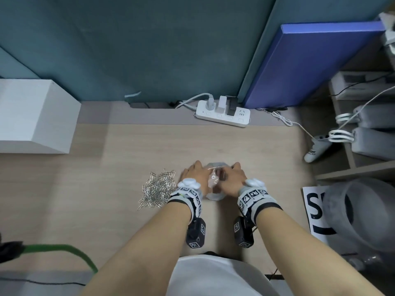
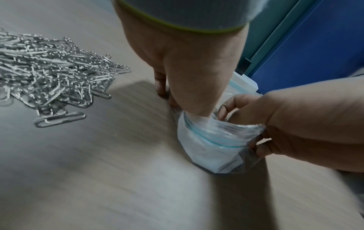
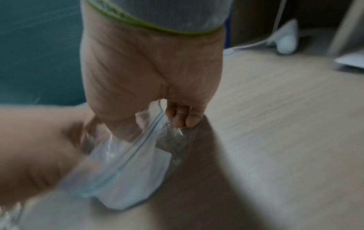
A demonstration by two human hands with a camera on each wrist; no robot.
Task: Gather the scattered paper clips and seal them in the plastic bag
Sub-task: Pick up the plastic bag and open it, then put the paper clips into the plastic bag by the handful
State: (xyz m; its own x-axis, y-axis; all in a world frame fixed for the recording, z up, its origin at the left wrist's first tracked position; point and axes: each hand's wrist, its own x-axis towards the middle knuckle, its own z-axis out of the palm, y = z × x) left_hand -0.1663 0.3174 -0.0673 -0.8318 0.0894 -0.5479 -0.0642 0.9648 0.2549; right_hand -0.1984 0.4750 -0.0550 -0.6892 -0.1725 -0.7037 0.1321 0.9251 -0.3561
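Observation:
A clear plastic zip bag with a blue seal strip stands on the wooden table between my two hands. My left hand grips the bag's left edge, its thumb pushed into the bag's mouth. On the opposite edge my right hand pinches the bag, thumb inside and fingers outside. The mouth is spread apart. A heap of silver paper clips lies just left of my left wrist, and fills the left of the left wrist view. What is inside the bag cannot be made out.
A white power strip with plugs lies at the back edge. A white box stands far left and a blue board leans back right. A white controller, a printed sheet and a grey tub are right. A green cable runs near left.

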